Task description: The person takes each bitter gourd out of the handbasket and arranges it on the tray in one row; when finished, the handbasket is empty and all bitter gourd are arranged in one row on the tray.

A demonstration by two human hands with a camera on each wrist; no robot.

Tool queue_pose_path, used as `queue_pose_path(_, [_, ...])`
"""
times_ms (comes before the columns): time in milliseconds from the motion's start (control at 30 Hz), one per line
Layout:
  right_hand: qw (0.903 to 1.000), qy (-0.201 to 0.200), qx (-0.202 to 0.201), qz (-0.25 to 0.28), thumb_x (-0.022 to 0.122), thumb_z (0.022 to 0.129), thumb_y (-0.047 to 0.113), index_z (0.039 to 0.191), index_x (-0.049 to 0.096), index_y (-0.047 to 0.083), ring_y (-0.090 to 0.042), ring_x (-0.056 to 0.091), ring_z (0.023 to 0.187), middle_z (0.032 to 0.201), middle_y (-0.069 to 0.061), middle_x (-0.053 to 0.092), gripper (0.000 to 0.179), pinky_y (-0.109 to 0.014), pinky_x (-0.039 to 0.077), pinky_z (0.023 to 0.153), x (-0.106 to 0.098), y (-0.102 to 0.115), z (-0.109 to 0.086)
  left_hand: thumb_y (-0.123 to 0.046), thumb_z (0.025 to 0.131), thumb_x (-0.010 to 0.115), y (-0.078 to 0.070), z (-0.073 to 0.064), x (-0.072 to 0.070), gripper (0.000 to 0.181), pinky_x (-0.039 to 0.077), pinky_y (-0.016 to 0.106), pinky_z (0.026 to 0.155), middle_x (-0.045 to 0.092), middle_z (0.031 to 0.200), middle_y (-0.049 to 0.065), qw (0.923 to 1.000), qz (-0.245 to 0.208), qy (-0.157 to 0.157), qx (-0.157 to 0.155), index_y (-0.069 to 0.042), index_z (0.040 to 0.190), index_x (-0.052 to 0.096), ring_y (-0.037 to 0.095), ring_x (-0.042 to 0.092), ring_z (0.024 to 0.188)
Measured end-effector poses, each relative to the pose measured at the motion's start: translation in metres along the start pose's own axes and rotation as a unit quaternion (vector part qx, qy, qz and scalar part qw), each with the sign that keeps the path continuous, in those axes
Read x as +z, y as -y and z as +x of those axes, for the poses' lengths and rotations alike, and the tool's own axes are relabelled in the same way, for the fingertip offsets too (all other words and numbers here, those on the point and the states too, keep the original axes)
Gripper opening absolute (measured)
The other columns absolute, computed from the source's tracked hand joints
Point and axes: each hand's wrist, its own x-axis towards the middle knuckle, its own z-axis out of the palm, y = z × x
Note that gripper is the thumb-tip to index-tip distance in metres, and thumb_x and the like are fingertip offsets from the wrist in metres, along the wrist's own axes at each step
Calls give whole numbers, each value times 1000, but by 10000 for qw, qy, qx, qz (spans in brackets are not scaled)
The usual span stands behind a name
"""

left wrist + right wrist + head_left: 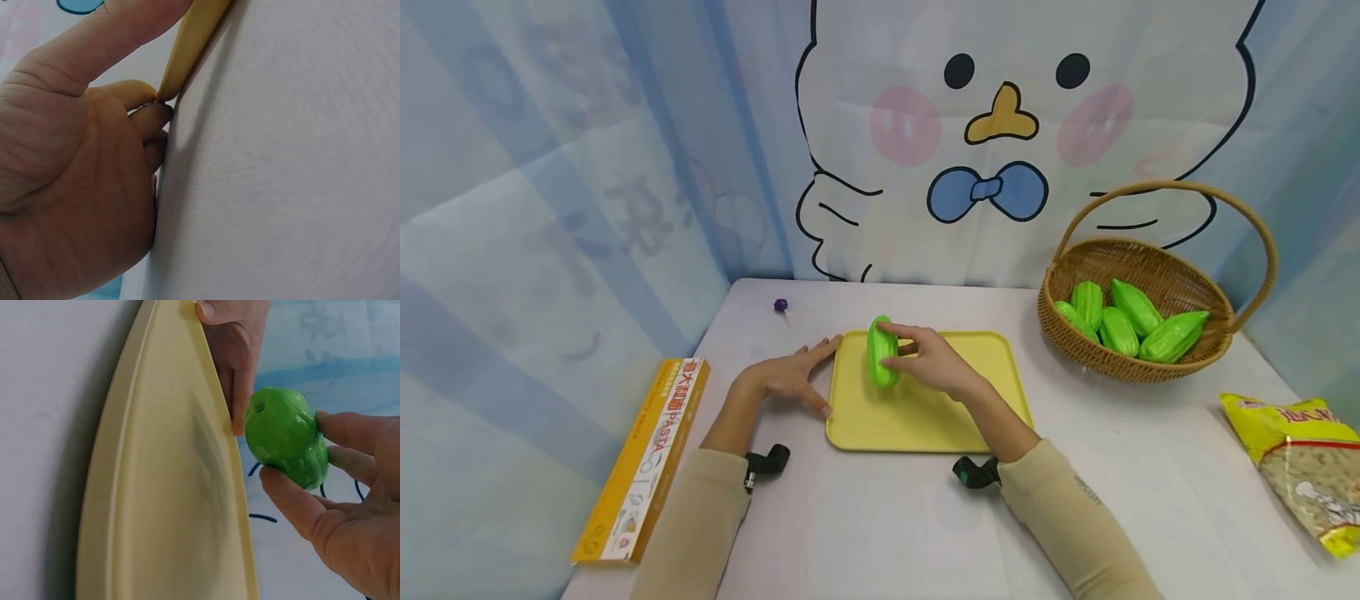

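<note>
A bright green ribbed gourd [882,352], glossy and elongated, is pinched between the thumb and fingers of my right hand [934,362]. The right wrist view shows this gourd [284,436] held above the yellow tray [169,487], apart from its surface. My left hand [786,379] is spread at the left edge of the tray [925,425], its thumb and forefinger at the rim. In the left wrist view, the left hand [75,169] has its fingers fairly straight beside the tray's outer wall [194,47].
A wicker basket [1120,367] with a tall handle holds several similar green gourds [1172,336] at the back right. A yellow snack bag [1300,467] lies at the right. An orange box [640,458] is at the left, and a small purple item [781,305] sits behind the left hand.
</note>
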Motion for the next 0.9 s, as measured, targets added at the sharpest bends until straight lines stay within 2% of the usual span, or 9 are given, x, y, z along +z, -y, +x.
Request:
queue_pose_path(267, [9998,183,122,-37,72,99,16,156,50,19,-29,65,122,155,-10,52,61,-34,57,94,10,-3,4,-53,67,93,-2,0,0,137,3,75,123,0,177,6,10000,-38,25,-29,-34,169,3,44,-3,161])
queue_pose_path(433, [9995,277,113,-109,72,98,17,156,50,18,-27,67,120,159,-7,49,62,-35,56,95,17,-4,3,-54,68,92,-1,0,0,136,5,76,123,-1,177,6,10000,39,19,-70,-34,169,2,44,-2,161])
queue_pose_path(633, [9992,300,207,-136,73,99,20,156,51,22,-30,64,128,161,-5,46,61,-39,55,100,23,-6,4,-53,67,93,-1,0,1,138,2,75,123,-2,177,5,9998,-117,59,-140,-35,169,2,43,-5,162])
queue_pose_path(900, [9993,277,224,-91,72,99,19,155,52,21,-36,55,139,161,-6,47,59,-49,52,108,31,-9,6,-53,66,93,-2,0,2,138,3,75,123,-1,177,4,9997,-138,40,-175,-36,169,3,42,-4,162])
